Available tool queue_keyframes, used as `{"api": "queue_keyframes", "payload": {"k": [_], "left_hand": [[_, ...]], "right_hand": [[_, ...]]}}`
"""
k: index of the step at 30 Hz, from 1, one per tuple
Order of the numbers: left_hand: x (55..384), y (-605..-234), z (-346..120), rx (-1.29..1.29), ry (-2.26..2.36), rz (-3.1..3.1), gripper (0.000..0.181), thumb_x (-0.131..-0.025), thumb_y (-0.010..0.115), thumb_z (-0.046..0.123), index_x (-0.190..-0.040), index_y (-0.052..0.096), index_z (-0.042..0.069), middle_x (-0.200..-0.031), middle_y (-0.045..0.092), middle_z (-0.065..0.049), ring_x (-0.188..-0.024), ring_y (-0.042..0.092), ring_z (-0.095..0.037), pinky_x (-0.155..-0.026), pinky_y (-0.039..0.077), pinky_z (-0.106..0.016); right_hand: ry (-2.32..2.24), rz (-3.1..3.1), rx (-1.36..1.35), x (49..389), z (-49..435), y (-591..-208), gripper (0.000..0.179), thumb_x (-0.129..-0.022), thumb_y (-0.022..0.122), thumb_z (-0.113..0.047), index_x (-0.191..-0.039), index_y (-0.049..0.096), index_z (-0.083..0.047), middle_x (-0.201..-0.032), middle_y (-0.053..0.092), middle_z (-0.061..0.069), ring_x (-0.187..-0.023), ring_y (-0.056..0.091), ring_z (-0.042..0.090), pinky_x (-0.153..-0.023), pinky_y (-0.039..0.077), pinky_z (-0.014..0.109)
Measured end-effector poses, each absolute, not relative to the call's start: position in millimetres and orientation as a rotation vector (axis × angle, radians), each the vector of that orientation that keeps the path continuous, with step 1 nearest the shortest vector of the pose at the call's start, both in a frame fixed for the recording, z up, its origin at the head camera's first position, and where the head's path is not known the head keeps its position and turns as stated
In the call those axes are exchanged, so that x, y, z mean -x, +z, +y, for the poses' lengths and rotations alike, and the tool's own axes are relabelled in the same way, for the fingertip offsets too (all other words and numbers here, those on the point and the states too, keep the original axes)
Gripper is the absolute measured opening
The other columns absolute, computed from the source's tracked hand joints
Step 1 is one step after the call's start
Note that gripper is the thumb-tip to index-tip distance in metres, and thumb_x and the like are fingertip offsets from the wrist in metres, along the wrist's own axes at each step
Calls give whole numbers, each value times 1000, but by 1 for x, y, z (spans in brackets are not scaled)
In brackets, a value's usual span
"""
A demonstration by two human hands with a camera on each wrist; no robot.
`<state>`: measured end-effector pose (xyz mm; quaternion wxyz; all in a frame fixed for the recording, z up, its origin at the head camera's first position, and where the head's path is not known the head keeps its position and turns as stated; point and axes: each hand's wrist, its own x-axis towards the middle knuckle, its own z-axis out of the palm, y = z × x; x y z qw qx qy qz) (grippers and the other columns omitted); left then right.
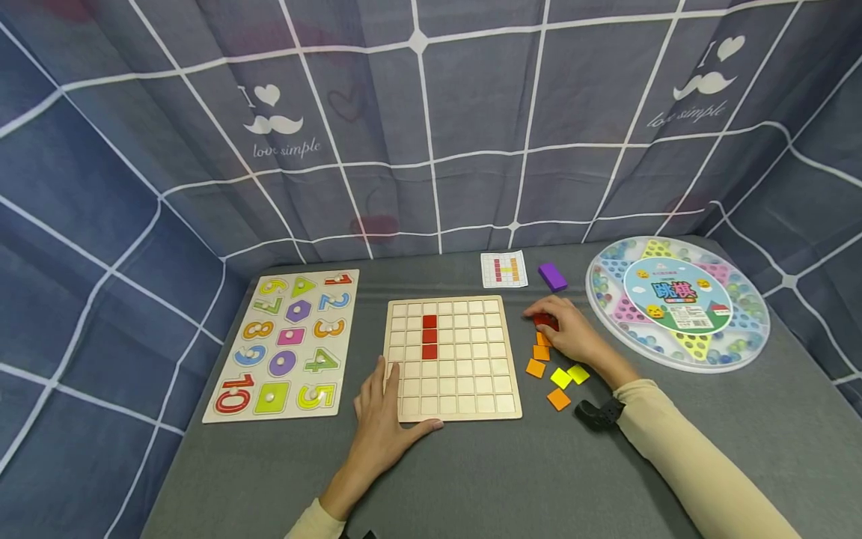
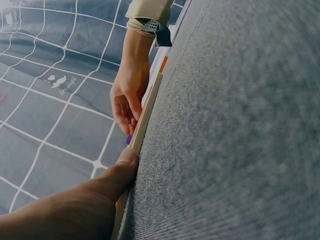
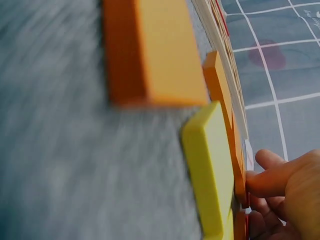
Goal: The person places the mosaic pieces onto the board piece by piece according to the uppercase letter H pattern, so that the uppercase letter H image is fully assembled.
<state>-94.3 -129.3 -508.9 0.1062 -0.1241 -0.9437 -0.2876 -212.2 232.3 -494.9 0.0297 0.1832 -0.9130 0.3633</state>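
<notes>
A wooden grid board (image 1: 471, 382) lies in the middle of the table, with red square tiles (image 1: 429, 336) in one column. My left hand (image 1: 378, 423) rests at its lower left corner, fingers fairly straight on the left side and thumb along the front edge. In the left wrist view the thumb (image 2: 122, 167) touches the board's edge. Right of the board, my right hand (image 1: 569, 328) pinches a red tile (image 1: 546, 321) between thumb and fingers, partly hidden. Orange tiles (image 1: 535, 367) and yellow tiles (image 1: 560, 379) lie loose beside that hand.
A small pattern card (image 1: 503, 269) and a purple block (image 1: 552, 277) lie behind the board. A number-and-shape puzzle board (image 1: 279, 389) is at left. The round Chinese checkers set (image 1: 676, 299) stands at right. A grid-patterned curtain (image 1: 471, 112) closes off the back.
</notes>
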Motion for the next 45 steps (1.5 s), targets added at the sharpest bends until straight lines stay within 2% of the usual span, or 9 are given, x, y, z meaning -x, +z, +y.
{"api": "queue_keyframes", "payload": {"k": [3, 7, 13, 17, 21, 24, 32, 45], "left_hand": [[94, -509, -129, 362, -851, -2788, 119, -62, 85, 60, -150, 34, -1, -157, 22, -29, -137, 28, -44, -94, 23, -52], [93, -509, -129, 350, -856, -2796, 119, -61, 85, 60, -150, 34, -1, -157, 22, -28, -137, 28, -43, -95, 23, -52], [93, -510, -128, 350, -831, -2798, 118, -61, 84, 62, -149, 36, -1, -157, 24, -27, -136, 30, -43, -94, 25, -51], [93, -510, -127, 355, -828, -2793, 119, -61, 83, 63, -149, 36, -1, -157, 24, -27, -136, 30, -42, -94, 25, -51], [93, -509, -127, 360, -835, -2783, 119, -61, 84, 62, -149, 36, -1, -157, 23, -27, -136, 30, -42, -94, 24, -51], [93, -508, -127, 361, -837, -2780, 118, -61, 84, 61, -149, 36, -1, -157, 23, -27, -136, 30, -42, -95, 24, -52], [93, -507, -128, 363, -832, -2786, 118, -62, 84, 61, -149, 35, -2, -157, 23, -27, -136, 29, -43, -95, 24, -52], [93, -507, -129, 356, -839, -2793, 118, -62, 84, 62, -149, 36, -2, -157, 23, -28, -136, 29, -44, -94, 24, -52]], "right_hand": [[1102, -2798, -582, 215, 227, -495, 31, -87, 66, 5, -114, 69, -11, -119, 62, 11, -112, 51, 32, -94, 39, 51], [1080, -2781, -609, 217, 222, -495, 28, -87, 70, 2, -112, 70, -12, -110, 64, 8, -100, 55, 25, -85, 43, 44], [1115, -2707, -666, 216, 218, -495, 28, -85, 74, -1, -111, 71, -11, -103, 64, 4, -90, 53, 19, -76, 42, 34], [1140, -2669, -654, 213, 221, -495, 29, -84, 75, -2, -111, 71, -11, -106, 65, 4, -96, 52, 21, -81, 41, 36], [1115, -2705, -581, 213, 225, -496, 30, -84, 75, -2, -112, 71, -12, -112, 65, 7, -107, 50, 26, -92, 35, 47], [1108, -2749, -542, 213, 226, -495, 30, -84, 74, -3, -113, 70, -11, -114, 64, 9, -109, 49, 30, -93, 30, 51], [1057, -2857, -470, 218, 225, -491, 24, -88, 73, -11, -111, 72, -8, -109, 62, 11, -107, 49, 30, -93, 33, 48], [1040, -2843, -488, 220, 225, -495, 22, -87, 74, -11, -109, 72, -7, -105, 62, 9, -105, 49, 28, -89, 37, 46]]}}
